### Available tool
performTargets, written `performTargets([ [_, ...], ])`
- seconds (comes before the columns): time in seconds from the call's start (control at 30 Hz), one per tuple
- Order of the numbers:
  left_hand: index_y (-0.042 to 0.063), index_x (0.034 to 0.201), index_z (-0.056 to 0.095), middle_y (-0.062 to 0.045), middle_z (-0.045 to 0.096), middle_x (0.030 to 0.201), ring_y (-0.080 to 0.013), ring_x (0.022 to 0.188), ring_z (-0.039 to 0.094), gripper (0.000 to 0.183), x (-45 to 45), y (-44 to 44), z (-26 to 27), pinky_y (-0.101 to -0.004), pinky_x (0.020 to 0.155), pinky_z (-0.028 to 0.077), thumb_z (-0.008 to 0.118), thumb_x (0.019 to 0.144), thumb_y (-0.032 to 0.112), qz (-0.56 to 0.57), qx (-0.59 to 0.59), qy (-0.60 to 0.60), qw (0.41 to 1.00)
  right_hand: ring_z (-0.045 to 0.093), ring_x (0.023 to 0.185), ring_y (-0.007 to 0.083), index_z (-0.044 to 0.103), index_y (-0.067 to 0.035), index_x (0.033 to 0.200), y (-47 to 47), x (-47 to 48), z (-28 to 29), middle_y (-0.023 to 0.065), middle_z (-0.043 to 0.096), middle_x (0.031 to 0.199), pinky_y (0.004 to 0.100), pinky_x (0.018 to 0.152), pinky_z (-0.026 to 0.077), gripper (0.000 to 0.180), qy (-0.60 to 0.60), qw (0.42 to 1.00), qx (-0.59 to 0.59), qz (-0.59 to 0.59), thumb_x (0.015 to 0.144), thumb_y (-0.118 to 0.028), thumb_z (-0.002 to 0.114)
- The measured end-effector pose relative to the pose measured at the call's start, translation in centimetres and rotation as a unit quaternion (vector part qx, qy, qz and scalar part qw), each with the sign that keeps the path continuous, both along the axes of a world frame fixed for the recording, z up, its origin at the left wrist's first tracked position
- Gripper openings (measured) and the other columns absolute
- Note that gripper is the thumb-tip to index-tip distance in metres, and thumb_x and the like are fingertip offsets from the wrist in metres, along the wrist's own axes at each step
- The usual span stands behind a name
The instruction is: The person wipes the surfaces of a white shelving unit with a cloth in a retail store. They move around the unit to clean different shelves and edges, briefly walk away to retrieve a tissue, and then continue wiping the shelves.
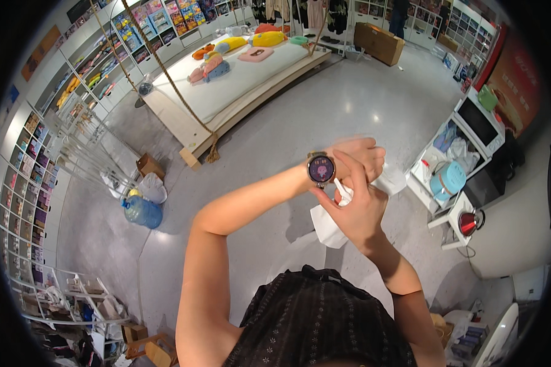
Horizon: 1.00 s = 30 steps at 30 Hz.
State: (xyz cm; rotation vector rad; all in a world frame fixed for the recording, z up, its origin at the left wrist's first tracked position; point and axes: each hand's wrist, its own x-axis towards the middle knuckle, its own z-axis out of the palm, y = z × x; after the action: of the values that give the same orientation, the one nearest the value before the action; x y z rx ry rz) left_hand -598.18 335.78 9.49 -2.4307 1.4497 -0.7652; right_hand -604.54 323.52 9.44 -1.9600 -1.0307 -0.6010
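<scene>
My left forearm reaches across in front of me, with a round smartwatch (321, 169) on its wrist and the lit screen facing up. Beyond the watch, my left hand (369, 156) has its fingers curled in; nothing shows in it. My right hand (360, 208) comes in from the lower right, its thumb and index finger spread at the near and far sides of the watch. A crumpled white tissue (328, 227) is tucked in that hand and hangs below the palm. The other right fingers are partly hidden.
A low platform bed (275, 71) with ropes and plush cushions stands ahead. To the left are a blue water bottle (142, 212) and wire racks (80, 142). On the right, a white cart (424, 188) stands by a red kettle (468, 223) on a small stool. A cardboard box (379, 43) stands farther back.
</scene>
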Motion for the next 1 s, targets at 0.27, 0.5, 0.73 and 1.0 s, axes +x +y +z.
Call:
performTargets([
  [0.27,0.007,0.064,0.052,0.0,0.047,0.065,-0.0155,0.072,0.048,0.018,27.1,5.4,1.9,-0.0273,0.058,0.038,0.063,0.062,0.02,-0.036,-0.05,0.015,0.998,0.067,0.064,0.0171,0.058,-0.006,0.111,7.1,26.3,1.6,0.0053,0.067,0.074,0.0255,0.055,0.051,0.05,-0.013,0.998,0.043,-0.035,0.068,-0.02,0.08],
  [0.5,0.01,0.067,0.053,-0.001,0.05,0.069,-0.0169,0.074,0.049,0.013,52.8,6.2,-4.4,-0.0289,0.06,0.038,0.065,0.068,0.015,-0.042,-0.108,0.077,0.99,0.064,0.054,0.0205,0.053,-0.008,0.109,9.0,49.9,-2.5,0.0053,0.064,0.063,0.0292,0.048,0.049,0.043,0.062,0.992,0.017,-0.107,0.072,-0.019,0.073],
  [0.73,0.007,0.096,0.063,-0.012,0.063,0.093,-0.0308,0.091,0.059,0.016,75.1,7.9,-15.5,-0.0363,0.074,0.05,0.056,0.085,0.015,0.15,-0.352,0.409,0.828,0.062,0.053,0.0323,0.052,0.001,0.096,11.3,73.8,-7.4,0.0161,0.059,0.057,0.04,0.047,0.049,0.04,0.138,0.959,-0.246,-0.022,0.079,-0.033,0.065],
  [1.0,-0.002,0.102,0.064,-0.003,0.063,0.083,-0.0127,0.081,0.059,0.033,90.4,23.7,-23.9,-0.0296,0.07,0.046,0.051,0.093,0.027,0.295,-0.636,0.559,0.443,0.063,0.081,0.0355,0.039,-0.01,0.129,14.2,103.5,-7.2,0.0199,0.063,0.093,0.0427,0.069,0.05,0.07,0.388,0.887,-0.222,0.118,0.08,-0.054,0.062],
])
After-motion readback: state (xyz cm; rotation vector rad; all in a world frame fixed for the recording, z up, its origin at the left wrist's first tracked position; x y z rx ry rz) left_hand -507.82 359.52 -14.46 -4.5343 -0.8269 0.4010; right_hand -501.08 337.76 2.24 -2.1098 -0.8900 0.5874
